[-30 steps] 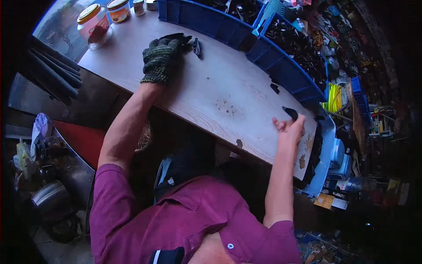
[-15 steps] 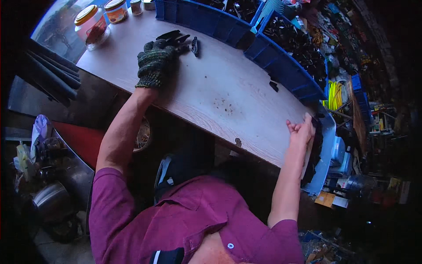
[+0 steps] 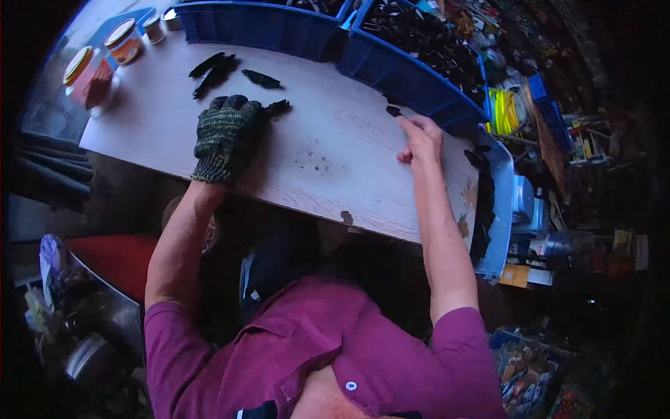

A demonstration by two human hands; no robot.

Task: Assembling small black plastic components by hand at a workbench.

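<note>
Glove [image 3: 225, 136] dark green-black speckled knit. Bins [image 3: 412, 77] blue. Table [image 3: 335, 157] pale wood grain. Shirt [image 3: 321, 349] magenta. Jar lids [image 3: 77, 61] orange.

Dim, perhaps blurred, fisheye-bent edges

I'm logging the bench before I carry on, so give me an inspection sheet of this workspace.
Surface: pale wood-grain tabletop, a few dark specks, chipped near edge.
Job's things: flat black pieces lying loose; one small black piece by the right fingertips.
Clutter: blue plastic bins of dark parts; orange-lidded jars.
Hands: left hand in a green knit glove, flat on the table; bare right hand fingers resting on the table.
Cables: yellow coil beyond the bins.
Surroundings: crowded shelves, dim.
</note>
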